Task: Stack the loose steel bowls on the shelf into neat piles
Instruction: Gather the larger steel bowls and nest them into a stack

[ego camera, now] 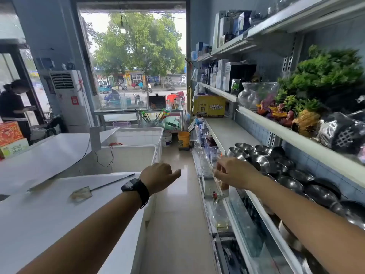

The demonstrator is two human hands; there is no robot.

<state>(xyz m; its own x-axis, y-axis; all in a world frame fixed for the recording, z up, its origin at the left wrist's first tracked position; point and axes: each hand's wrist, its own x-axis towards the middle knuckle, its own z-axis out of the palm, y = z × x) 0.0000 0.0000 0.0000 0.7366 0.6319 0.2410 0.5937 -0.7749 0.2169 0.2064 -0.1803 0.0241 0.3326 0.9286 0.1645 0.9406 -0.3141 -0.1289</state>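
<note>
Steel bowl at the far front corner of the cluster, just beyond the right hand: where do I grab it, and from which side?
Pinch the rim of that steel bowl, coming from its left with the right hand. It looks tilted, rim exposed on that side; its smooth rounded wall offers no hold.

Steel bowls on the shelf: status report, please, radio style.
Left hand loosely curled, empty, over the aisle. Right hand near the steel bowls, grip unclear. Bowls scattered, not yet piled. Path unobstructed.
</note>
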